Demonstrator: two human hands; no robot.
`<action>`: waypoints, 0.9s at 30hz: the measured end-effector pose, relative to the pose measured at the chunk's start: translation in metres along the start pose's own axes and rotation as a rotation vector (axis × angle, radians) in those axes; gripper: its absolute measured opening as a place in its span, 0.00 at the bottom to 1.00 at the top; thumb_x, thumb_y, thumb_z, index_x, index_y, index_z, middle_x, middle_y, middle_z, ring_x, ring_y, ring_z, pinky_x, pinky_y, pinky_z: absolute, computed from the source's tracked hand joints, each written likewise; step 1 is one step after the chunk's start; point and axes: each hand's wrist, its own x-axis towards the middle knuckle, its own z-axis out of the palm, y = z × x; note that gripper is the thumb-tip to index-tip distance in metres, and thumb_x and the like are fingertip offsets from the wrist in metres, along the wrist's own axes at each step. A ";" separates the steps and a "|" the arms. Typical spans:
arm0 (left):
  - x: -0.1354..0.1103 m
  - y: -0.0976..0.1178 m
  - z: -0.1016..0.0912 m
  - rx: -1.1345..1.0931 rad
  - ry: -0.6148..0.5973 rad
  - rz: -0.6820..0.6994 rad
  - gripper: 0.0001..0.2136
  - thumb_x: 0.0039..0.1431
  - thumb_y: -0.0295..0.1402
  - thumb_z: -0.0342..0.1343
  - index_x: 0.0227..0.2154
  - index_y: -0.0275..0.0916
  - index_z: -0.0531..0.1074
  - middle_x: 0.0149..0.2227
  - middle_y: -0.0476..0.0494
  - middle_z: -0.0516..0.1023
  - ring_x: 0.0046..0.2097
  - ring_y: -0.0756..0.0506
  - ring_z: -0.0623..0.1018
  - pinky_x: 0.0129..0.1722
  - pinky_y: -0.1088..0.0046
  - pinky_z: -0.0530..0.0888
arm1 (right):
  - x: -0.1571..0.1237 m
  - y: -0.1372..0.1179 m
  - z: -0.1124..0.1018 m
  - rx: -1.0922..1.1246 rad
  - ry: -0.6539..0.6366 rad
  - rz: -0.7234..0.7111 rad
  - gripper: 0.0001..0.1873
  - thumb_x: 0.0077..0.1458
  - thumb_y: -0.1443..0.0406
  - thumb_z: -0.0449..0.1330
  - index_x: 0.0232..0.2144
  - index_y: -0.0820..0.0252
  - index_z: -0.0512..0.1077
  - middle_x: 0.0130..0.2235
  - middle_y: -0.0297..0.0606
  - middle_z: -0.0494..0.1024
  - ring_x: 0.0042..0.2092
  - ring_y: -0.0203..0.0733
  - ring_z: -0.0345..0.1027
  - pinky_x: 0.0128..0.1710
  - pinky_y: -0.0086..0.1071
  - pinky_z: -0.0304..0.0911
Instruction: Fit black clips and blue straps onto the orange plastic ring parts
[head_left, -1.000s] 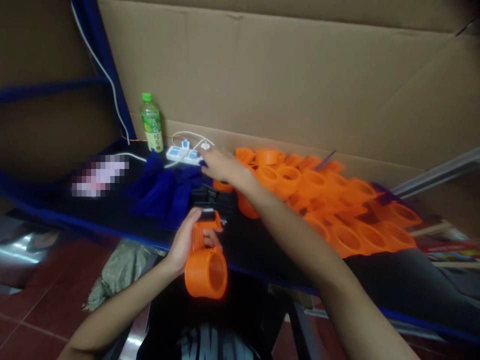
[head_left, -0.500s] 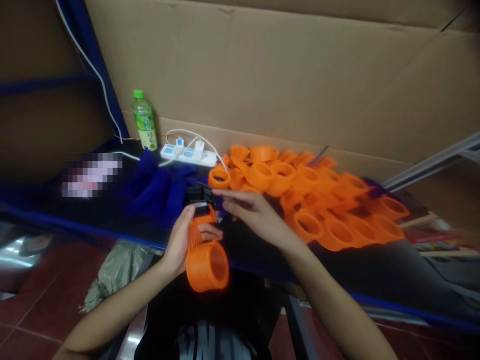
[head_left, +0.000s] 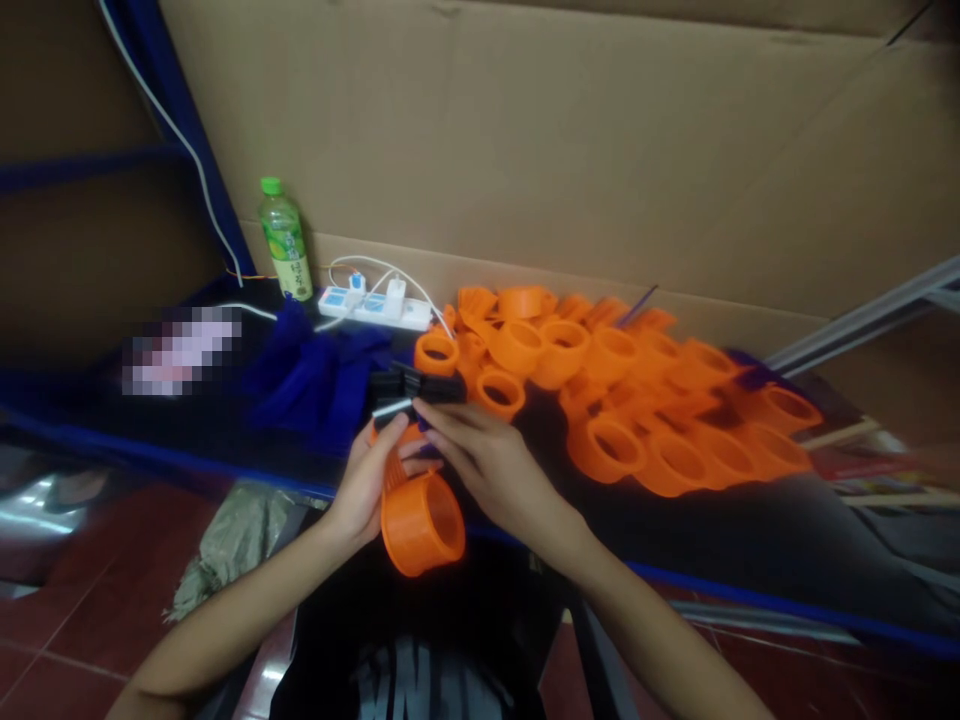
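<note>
An orange part (head_left: 420,520) is being held by the left hand (head_left: 366,482) at the bench (head_left: 750,530), its black piece (head_left: 393,409) being touched by the right hand (head_left: 491,465).

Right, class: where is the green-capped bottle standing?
In the head view, the bottle stands back left on the table, just left of the white power strip.

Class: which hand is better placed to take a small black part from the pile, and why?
Likely the right hand: its fingertips lie just short of the pile of small black parts, while the left hand is wrapped round the orange plastic ring piece.
</note>
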 end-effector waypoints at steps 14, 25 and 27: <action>-0.002 0.002 0.002 0.100 -0.061 -0.052 0.19 0.59 0.39 0.64 0.49 0.39 0.68 0.33 0.43 0.82 0.34 0.39 0.85 0.33 0.60 0.84 | 0.000 0.014 -0.019 -0.179 -0.202 -0.046 0.30 0.64 0.71 0.56 0.67 0.53 0.61 0.56 0.46 0.76 0.52 0.48 0.76 0.49 0.41 0.75; -0.005 0.007 0.006 0.200 -0.111 -0.099 0.18 0.60 0.40 0.63 0.48 0.38 0.68 0.30 0.43 0.81 0.31 0.41 0.84 0.31 0.64 0.82 | 0.001 0.024 -0.029 0.233 -0.276 0.169 0.22 0.66 0.64 0.57 0.61 0.54 0.68 0.45 0.37 0.82 0.45 0.38 0.79 0.48 0.31 0.72; -0.005 0.008 0.007 0.206 -0.116 -0.104 0.17 0.61 0.41 0.62 0.48 0.38 0.68 0.29 0.44 0.80 0.30 0.41 0.83 0.30 0.64 0.82 | 0.001 0.022 -0.029 0.212 -0.270 0.169 0.21 0.66 0.64 0.58 0.60 0.53 0.69 0.45 0.36 0.82 0.44 0.38 0.78 0.48 0.31 0.72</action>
